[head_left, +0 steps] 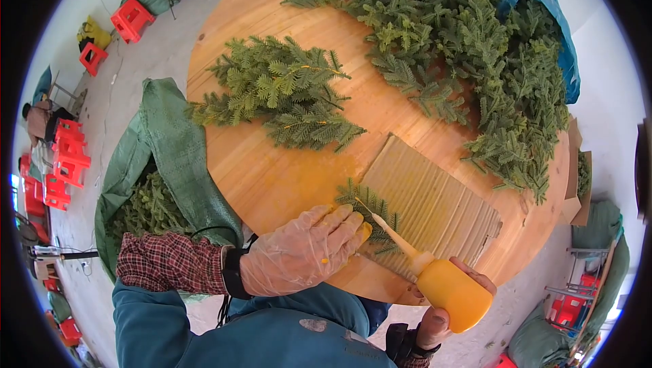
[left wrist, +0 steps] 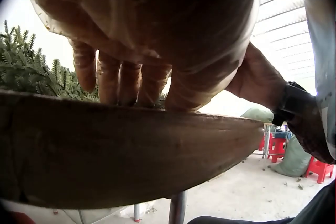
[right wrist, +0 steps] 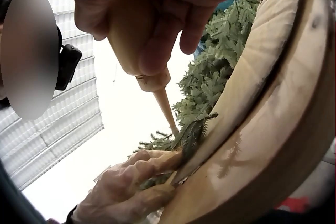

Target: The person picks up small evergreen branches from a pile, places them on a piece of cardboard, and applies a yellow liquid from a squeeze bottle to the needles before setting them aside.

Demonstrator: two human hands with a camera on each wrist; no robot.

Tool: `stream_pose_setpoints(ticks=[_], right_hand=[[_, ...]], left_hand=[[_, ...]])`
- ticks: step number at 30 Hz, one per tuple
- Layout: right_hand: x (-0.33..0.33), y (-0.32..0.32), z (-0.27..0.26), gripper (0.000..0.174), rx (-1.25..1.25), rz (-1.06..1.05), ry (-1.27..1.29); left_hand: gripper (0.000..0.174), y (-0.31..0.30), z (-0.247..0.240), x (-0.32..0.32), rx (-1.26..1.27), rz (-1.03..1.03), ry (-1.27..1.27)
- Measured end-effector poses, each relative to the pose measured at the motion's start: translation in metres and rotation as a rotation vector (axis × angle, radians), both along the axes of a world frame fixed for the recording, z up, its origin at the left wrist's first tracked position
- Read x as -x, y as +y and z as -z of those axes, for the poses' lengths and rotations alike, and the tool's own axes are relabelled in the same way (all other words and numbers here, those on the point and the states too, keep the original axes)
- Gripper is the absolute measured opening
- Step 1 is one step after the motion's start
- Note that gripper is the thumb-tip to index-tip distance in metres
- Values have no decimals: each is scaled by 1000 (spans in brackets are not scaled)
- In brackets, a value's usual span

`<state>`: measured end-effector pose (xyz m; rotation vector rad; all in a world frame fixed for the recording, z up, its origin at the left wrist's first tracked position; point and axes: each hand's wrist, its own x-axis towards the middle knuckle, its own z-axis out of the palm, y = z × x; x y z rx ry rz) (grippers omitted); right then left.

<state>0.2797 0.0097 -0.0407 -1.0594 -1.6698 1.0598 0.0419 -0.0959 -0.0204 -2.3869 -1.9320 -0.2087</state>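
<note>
Round and wooden, the surface (head_left: 255, 181) held a fir sprig (head_left: 384, 217) partly on corrugated cardboard (head_left: 435, 195). The gloved left hand (head_left: 299, 252) pinched its end; the right hand (head_left: 433, 326) gripped a yellow squeeze bottle (head_left: 455, 296), nozzle at the needles. Beyond lay small fir branches (head_left: 275, 89) and a larger fir heap (head_left: 468, 48).

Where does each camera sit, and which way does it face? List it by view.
Head: on the head, looking forward and down at the table; shows the left hand, right hand and teal top.
Left wrist: low at the table's edge, facing the left fingers; shows both hands.
Right wrist: looks past the bottle toward the sprig; shows both hands and the head.
Head and right wrist views share the bottle and sprig.
</note>
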Motion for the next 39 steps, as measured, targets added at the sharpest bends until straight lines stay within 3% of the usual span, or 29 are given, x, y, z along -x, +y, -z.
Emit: stream_pose_setpoints(ticks=[4, 19, 36, 39], right_hand=[[1, -4, -1, 100, -10, 117, 189], [-45, -17, -5, 100, -20, 143, 38], [-83, -27, 7, 93, -121, 222, 58], [-91, -29, 4, 90, -207, 147, -93]], left_hand=[[42, 1, 0, 0, -3, -1, 16], [48, 2, 3, -4, -17, -37, 27], [48, 1, 1, -7, -20, -58, 35], [47, -1, -7, -3, -34, -70, 26]])
